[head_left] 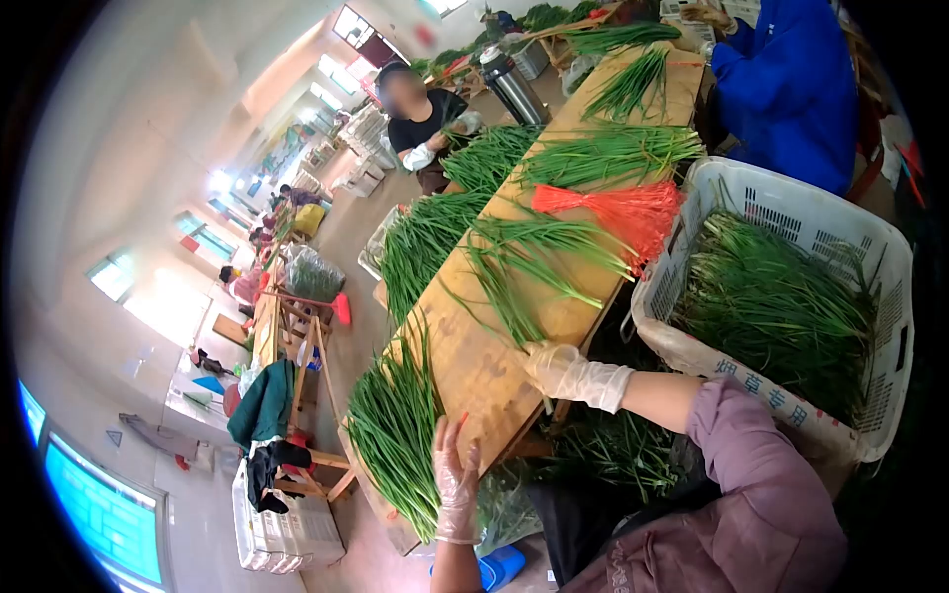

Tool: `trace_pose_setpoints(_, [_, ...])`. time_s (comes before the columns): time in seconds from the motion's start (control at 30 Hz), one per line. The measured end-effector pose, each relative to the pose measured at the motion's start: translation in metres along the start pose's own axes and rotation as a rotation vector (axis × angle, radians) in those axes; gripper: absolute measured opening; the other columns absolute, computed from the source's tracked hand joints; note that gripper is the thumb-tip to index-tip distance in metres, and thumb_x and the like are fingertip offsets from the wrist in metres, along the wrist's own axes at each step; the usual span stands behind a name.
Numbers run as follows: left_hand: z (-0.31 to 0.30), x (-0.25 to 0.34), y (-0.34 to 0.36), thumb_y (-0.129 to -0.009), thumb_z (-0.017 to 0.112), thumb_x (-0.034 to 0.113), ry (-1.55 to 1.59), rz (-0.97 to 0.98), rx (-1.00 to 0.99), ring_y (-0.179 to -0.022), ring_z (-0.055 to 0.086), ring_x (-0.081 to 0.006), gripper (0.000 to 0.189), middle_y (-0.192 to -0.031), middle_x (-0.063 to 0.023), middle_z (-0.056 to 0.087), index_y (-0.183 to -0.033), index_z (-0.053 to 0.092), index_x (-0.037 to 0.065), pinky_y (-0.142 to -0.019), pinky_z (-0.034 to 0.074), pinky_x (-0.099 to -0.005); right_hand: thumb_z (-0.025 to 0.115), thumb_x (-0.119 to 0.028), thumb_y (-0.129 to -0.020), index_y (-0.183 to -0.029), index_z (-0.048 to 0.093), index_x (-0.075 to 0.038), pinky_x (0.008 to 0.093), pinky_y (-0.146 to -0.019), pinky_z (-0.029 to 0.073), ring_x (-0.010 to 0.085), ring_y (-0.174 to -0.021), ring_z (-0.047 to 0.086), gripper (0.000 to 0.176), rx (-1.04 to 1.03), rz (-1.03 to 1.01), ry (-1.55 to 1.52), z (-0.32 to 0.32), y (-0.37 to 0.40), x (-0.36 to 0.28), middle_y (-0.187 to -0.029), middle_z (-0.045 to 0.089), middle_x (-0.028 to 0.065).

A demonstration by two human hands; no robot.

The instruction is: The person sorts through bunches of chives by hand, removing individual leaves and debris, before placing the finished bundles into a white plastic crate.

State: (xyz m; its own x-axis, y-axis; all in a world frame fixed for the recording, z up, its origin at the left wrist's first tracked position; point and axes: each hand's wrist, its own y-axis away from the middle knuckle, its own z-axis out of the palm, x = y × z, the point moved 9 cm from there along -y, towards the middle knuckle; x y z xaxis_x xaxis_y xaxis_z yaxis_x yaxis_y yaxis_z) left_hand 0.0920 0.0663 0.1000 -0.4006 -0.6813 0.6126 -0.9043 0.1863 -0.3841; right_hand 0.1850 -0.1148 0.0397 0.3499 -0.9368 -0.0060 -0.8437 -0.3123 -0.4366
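My left hand (457, 484), in a thin clear glove, is at the near end of the wooden table. Its fingers are stretched out beside a large pile of green chives (393, 435), at the pile's right edge. My right hand (554, 374), also gloved, is closed around the lower ends of a few chives (507, 301). Their leaves reach up across the board, and a pale stalk end pokes out below the hand. Loose chives (554, 237) lie just beyond, close to a bundle of red plastic ties (613, 210).
A white plastic crate (657, 331) of chives stands at the table's right. More chive heaps (435, 232) line the far edge of the wooden table (465, 366), near a steel thermos (514, 89). A person in black (425, 119) works opposite; a blue-clothed person (786, 94) is at far right.
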Motion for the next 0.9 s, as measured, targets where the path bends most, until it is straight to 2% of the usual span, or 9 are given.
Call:
trace_pose_setpoints(0.07, [0.031,-0.016,0.012,-0.084,0.056,0.028,0.310,-0.219,-0.066,-0.121,0.033,-0.0277,0.048,-0.128,-0.0177,0.036,-0.123,0.043,0.004,-0.100,0.025,-0.0362,0.047,-0.009,-0.072,-0.087,0.056,-0.004,0.0380,-0.055,0.044,0.0277,-0.065,0.055,0.019,0.245,0.035,-0.055,-0.067,-0.007,0.033,-0.070,0.055,0.0146])
trace_pose_setpoints(0.1, [0.044,-0.021,0.021,-0.084,0.056,0.028,0.515,-0.379,-0.095,-0.120,0.034,-0.0267,0.050,-0.128,-0.0174,0.037,-0.124,0.041,0.003,-0.099,0.026,-0.0358,0.046,-0.010,-0.075,-0.086,0.054,-0.005,0.0411,-0.052,0.044,0.0300,-0.063,0.054,0.015,0.130,0.102,-0.214,-0.059,-0.018,0.070,-0.073,0.056,0.0153])
trace_pose_setpoints(0.13, [0.056,-0.048,0.023,-0.083,0.057,0.028,0.393,-0.366,-0.143,-0.116,0.039,-0.0260,0.054,-0.125,-0.0184,0.039,-0.126,0.038,0.002,-0.096,0.031,-0.0345,0.045,-0.011,-0.076,-0.085,0.054,-0.004,0.0436,-0.051,0.043,0.0323,-0.064,0.056,0.014,0.245,0.353,-0.215,-0.046,-0.027,0.124,-0.073,0.057,0.0162])
trace_pose_setpoints(0.23, [0.075,-0.077,0.012,-0.083,0.057,0.027,0.306,-0.463,-0.106,-0.110,0.045,-0.0260,0.054,-0.121,-0.0185,0.043,-0.126,0.037,0.001,-0.091,0.037,-0.0339,0.044,-0.009,-0.076,-0.101,0.049,-0.002,0.0396,-0.066,0.048,0.0307,-0.080,0.058,0.027,0.077,0.569,0.004,-0.039,-0.036,0.214,-0.086,0.059,0.0158])
trace_pose_setpoints(0.3, [0.087,-0.060,-0.012,-0.080,0.058,0.028,0.345,-0.468,-0.056,-0.105,0.049,-0.0288,0.057,-0.116,-0.0195,0.048,-0.125,0.037,0.001,-0.086,0.041,-0.0355,0.049,-0.014,-0.077,-0.106,0.054,-0.011,0.0416,-0.090,0.034,0.0233,-0.100,0.049,0.030,-0.035,0.677,0.064,-0.012,-0.035,0.244,-0.099,0.059,0.0042])
trace_pose_setpoints(0.5, [0.137,-0.050,-0.080,-0.064,0.072,0.034,0.072,-0.401,-0.100,-0.104,0.047,-0.0369,0.076,-0.116,-0.0235,0.045,-0.124,0.035,0.004,-0.085,0.040,-0.0421,0.047,-0.018,-0.082,-0.096,0.058,-0.009,0.0501,-0.094,0.029,0.0247,-0.098,0.054,0.020,-0.274,0.230,0.185,0.022,-0.059,0.165,-0.100,0.062,0.0057])
trace_pose_setpoints(0.57, [0.128,-0.014,-0.092,-0.064,0.074,0.026,-0.251,-0.385,-0.079,-0.101,0.051,-0.0284,0.079,-0.111,-0.0220,0.049,-0.125,0.031,-0.001,-0.081,0.044,-0.0359,0.050,-0.024,-0.080,-0.092,0.059,-0.008,0.0476,-0.087,0.038,0.0301,-0.091,0.057,0.021,-0.258,0.115,-0.134,0.004,-0.052,0.131,-0.091,0.063,0.0102])
trace_pose_setpoints(0.67, [0.140,-0.016,-0.104,-0.059,0.076,0.017,-0.048,-0.435,-0.085,-0.105,0.047,-0.0310,0.082,-0.109,-0.0225,0.049,-0.125,0.030,0.000,-0.084,0.043,-0.0370,0.051,-0.027,-0.079,-0.091,0.060,-0.006,0.0439,-0.077,0.044,0.0341,-0.083,0.059,0.026,-0.058,0.341,-0.397,-0.001,-0.060,0.171,-0.087,0.062,0.0166])
trace_pose_setpoints(0.9, [0.180,-0.055,-0.115,-0.070,0.062,0.000,0.710,-0.412,0.048,-0.080,0.057,-0.0256,0.053,-0.102,-0.0160,0.050,-0.115,0.035,0.001,-0.065,0.052,-0.0397,0.056,-0.041,-0.076,-0.090,0.057,0.000,0.0430,-0.073,0.044,0.0346,-0.082,0.058,0.043,-0.238,0.370,-0.745,0.029,-0.038,0.120,-0.086,0.060,0.0210])
